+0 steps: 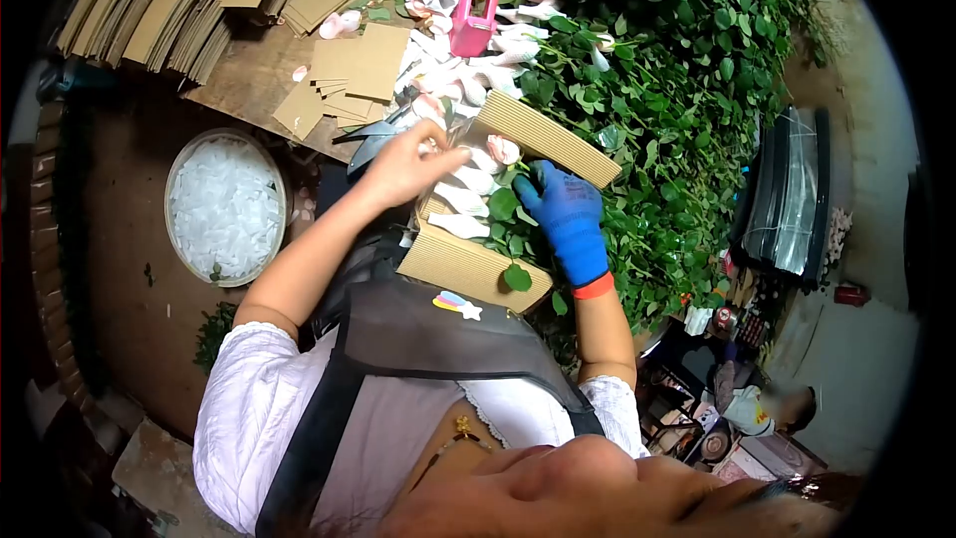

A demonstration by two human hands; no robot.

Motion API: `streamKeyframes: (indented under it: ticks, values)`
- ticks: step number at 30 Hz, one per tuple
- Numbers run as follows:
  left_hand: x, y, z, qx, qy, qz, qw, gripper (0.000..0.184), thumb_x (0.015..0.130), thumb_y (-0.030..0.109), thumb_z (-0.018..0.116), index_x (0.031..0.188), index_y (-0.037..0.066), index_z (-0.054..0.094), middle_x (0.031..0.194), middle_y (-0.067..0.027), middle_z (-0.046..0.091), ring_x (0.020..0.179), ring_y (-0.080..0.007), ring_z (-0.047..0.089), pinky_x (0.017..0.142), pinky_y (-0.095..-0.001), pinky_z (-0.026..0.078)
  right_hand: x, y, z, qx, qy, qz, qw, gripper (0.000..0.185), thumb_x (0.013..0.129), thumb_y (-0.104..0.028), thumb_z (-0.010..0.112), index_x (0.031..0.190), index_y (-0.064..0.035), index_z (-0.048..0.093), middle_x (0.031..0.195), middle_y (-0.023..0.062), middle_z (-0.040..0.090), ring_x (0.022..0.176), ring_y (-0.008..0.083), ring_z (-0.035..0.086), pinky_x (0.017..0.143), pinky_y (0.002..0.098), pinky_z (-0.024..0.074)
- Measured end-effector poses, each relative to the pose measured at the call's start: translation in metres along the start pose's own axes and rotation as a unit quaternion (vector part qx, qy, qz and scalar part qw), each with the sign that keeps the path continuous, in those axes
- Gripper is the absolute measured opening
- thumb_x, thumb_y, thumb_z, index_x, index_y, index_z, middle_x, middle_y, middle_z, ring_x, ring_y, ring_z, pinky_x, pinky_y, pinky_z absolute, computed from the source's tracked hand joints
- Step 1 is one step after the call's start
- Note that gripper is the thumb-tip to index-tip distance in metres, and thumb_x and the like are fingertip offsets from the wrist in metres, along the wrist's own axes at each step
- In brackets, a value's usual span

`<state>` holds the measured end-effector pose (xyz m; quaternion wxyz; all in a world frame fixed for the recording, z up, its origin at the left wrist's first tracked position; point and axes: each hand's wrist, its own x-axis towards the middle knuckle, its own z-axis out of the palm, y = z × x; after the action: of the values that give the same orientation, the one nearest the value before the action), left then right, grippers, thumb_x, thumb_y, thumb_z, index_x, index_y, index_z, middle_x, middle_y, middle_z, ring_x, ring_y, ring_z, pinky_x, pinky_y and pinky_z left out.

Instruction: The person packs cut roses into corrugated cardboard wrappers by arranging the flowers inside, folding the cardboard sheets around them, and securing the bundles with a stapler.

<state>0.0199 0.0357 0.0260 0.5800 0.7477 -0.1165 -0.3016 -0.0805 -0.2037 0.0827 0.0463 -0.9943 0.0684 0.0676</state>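
My left hand [413,161], bare, is at the left edge of an open corrugated cardboard wrap [478,264]. Its fingers are curled and its thumb reaches toward the flower heads; what they hold, if anything, I cannot make out. My right hand [566,201], in a blue glove with an orange cuff, closes around the stem of a pale pink rose [503,149], whose head points left. Several roses in white sleeves [460,199] lie in a row inside the wrap, leaves to the right. The upper cardboard flap [548,137] stands behind the rose.
Leafy rose stems [667,90] heap at the right. A pink tape dispenser [476,10] stands among sleeved heads. Cardboard pieces [376,60] lie on the table, with stacks [159,10] behind. A round tub of white sleeves [227,209] is at left. Another person [752,408] is at lower right.
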Motion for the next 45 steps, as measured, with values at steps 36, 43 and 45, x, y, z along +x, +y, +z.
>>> streamKeyframes:
  ticks: [36,43,45]
  values:
    - [-0.042,-0.016,-0.054,-0.138,0.061,0.053,0.987,0.023,0.092,0.009,0.060,0.071,0.006,0.051,0.070,0.0036,0.052,0.067,-0.0052,0.048,0.062,-0.0231,0.040,-0.024,-0.004,-0.033,0.037,-0.043,0.015,0.998,0.047,0.090,-0.052,0.067,0.118,-0.0155,0.061,0.086,0.0128,0.073,0.075,0.0329,0.070,0.065,0.0441,0.0543]
    - [-0.031,0.002,-0.002,0.150,-0.044,0.060,0.986,0.033,0.091,0.038,0.074,0.096,0.007,0.066,0.077,-0.0110,0.066,0.073,-0.0220,0.064,0.068,-0.0336,0.049,-0.028,-0.042,-0.009,-0.036,-0.110,-0.098,0.988,0.024,0.096,-0.036,0.062,0.098,-0.0126,0.062,0.079,0.0090,0.071,0.074,0.0306,0.070,0.063,0.0430,0.0529]
    - [-0.031,-0.002,0.004,0.122,-0.057,0.079,0.988,0.028,0.093,0.034,0.071,0.099,0.007,0.067,0.079,-0.0121,0.066,0.072,-0.0210,0.063,0.068,-0.0340,0.049,-0.024,-0.046,-0.004,-0.061,-0.123,-0.083,0.987,0.022,0.096,-0.032,0.061,0.098,-0.0109,0.061,0.080,0.0106,0.071,0.075,0.0312,0.071,0.064,0.0442,0.0529]
